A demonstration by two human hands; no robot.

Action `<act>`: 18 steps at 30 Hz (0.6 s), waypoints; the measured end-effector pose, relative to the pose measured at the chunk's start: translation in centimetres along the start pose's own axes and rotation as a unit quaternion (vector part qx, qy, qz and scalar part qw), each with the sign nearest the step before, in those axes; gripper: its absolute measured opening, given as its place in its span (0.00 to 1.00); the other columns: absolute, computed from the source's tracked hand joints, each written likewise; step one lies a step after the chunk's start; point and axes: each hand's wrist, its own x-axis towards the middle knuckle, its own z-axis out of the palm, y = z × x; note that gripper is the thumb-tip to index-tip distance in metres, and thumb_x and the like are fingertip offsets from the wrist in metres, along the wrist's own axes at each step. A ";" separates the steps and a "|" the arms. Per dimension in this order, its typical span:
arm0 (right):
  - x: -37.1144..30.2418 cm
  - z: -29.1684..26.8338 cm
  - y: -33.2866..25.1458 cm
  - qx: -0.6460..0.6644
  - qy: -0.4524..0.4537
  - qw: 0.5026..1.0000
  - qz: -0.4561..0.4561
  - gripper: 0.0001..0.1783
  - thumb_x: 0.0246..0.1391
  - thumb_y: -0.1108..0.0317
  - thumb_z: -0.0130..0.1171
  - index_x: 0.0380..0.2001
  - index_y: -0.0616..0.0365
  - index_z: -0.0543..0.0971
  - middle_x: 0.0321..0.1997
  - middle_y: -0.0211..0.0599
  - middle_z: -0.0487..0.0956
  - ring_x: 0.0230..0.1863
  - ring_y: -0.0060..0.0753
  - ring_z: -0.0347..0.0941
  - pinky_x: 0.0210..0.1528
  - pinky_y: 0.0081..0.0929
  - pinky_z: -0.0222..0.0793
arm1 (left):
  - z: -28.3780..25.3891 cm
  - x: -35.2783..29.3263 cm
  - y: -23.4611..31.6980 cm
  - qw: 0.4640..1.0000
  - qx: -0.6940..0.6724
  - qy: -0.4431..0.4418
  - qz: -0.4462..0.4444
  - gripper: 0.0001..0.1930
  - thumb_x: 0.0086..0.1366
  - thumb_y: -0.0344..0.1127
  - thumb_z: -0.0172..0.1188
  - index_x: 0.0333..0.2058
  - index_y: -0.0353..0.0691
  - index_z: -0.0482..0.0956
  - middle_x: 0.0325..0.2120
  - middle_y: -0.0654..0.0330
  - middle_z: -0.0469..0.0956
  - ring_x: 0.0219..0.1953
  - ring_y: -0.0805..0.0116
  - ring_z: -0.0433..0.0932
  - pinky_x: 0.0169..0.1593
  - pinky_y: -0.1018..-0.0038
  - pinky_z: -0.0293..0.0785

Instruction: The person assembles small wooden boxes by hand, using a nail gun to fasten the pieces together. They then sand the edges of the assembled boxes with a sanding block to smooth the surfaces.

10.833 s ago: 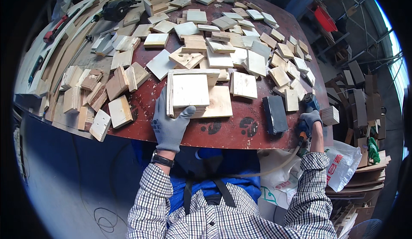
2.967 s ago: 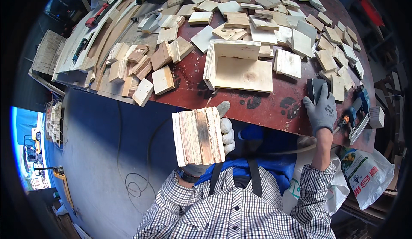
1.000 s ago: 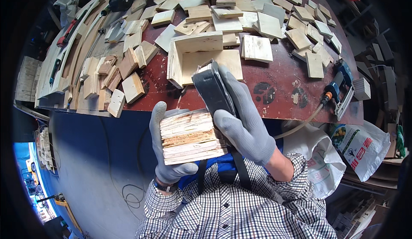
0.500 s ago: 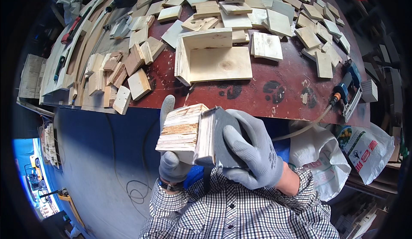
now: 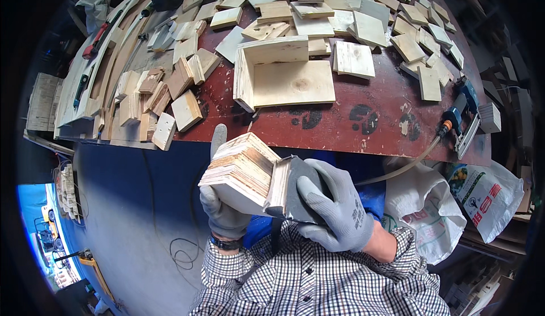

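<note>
Clasping the wood block (image 5: 241, 171) from below and along its left side, the left hand (image 5: 227, 217) bears it in the air just off the near edge of the counter (image 5: 340, 137), in front of the checked shirt (image 5: 284, 276). The right hand (image 5: 340, 205) is wrapped round the dark block (image 5: 290, 194), whose pale layered side meets, or nearly meets, the wood block's right end. Beyond them, by the middle of the counter's near edge, stands a frame (image 5: 284, 86); offcuts (image 5: 368, 30) spread toward the far edge. A blue tool (image 5: 458, 112) lies by the right edge, its hose (image 5: 397, 173) running over the near edge.

Neither block has anything close beneath it but the hands, so a slackened grasp could let one fall. If the wood block's layers are loose, uneven pressure from the right could shear them apart. Should the dark block skid off the corner, it might knock the left fingers.

Most of the left palm is hidden behind the wood block, and the exact contact between the blocks is hard to make out. Whether the layers are bonded cannot be told. The counter's far edge is cut off at the top.
</note>
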 end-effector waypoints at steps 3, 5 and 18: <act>0.0 -1.0 1.9 0.036 0.069 0.996 0.054 0.45 0.62 0.51 0.65 0.74 0.67 0.65 0.71 0.70 0.66 0.68 0.68 0.67 0.71 0.57 0.60 | -1.4 0.1 -1.0 1.000 -0.027 -0.002 -0.014 0.61 0.65 0.81 0.55 0.79 0.38 0.47 0.73 0.47 0.64 0.71 0.52 0.70 0.73 0.50 0.69; 3.1 -2.4 1.6 -0.003 0.049 0.999 0.011 0.43 0.65 0.52 0.61 0.75 0.68 0.64 0.70 0.68 0.67 0.69 0.69 0.66 0.72 0.57 0.60 | -1.1 0.0 -1.0 0.999 -0.011 0.035 -0.032 0.68 0.62 0.81 0.60 0.79 0.33 0.42 0.73 0.43 0.64 0.71 0.48 0.71 0.71 0.50 0.74; 8.1 -0.4 1.8 0.308 -0.008 0.950 0.048 0.45 0.67 0.54 0.60 0.78 0.67 0.58 0.71 0.58 0.67 0.71 0.52 0.67 0.76 0.43 0.59 | -3.2 -0.6 -1.9 0.911 -0.395 -0.105 -0.061 0.51 0.69 0.72 0.59 0.77 0.42 0.56 0.66 0.50 0.70 0.65 0.49 0.71 0.71 0.47 0.68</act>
